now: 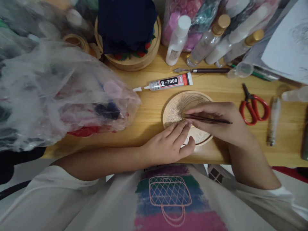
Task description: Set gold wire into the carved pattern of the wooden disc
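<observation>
A round wooden disc [172,107] with fine line drawing on its pale face lies near the table's front edge. My right hand [220,117] is closed around dark, slim tweezers [209,119], whose tips point left over the middle of the disc. Lying across the disc's lower left part is my left hand [170,141], its fingers stretched out and its thumb apart from them. The left fingertips are right beside the tweezer tips. Anything tiny between those tips is too small to make out. Both hands cover part of the drawing.
Behind the disc lie a B-7000 glue tube [169,82] and a thin palette knife [207,70]. Red-handled scissors [253,107] and a pen [273,122] are at right. Bottles [176,41] stand at the back. A bulky plastic bag [72,96] fills the left.
</observation>
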Available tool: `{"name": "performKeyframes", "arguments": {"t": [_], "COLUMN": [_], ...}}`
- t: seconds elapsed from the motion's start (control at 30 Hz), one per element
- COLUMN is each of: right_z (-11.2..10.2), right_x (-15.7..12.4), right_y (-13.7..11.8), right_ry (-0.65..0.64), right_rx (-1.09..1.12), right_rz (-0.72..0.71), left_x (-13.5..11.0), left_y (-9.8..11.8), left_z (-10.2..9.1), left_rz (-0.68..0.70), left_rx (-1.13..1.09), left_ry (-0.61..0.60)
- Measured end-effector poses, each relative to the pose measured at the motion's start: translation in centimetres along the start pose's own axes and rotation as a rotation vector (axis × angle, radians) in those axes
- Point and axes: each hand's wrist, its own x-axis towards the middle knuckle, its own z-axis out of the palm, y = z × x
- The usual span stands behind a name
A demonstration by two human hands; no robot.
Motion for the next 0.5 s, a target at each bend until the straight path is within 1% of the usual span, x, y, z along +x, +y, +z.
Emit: {"name": "performKeyframes", "arguments": {"t": [0.07,0.27,0.5], "right_z": [-0.02,-0.24,-0.51], "right_x": [-0.07,0.07,0.4], "right_y": [0.13,0.13,0.35], "right_ry": [0.009,-0.044,-0.09], "right_rx": [-0.009,-0.064,-0.138], "right_rz": [0.0,-0.025,-0.118], "left_x": [-0.03,0.02,0.05], "left_y": [0.03,0.02,-0.05], "left_z": [0.04,-0.02,-0.05], "left_rz": [-0.002,-0.005,-0.006], "left_rx": [-0.002,-0.007,-0.028], "left_ry": [0.002,0.009,0.0]}}
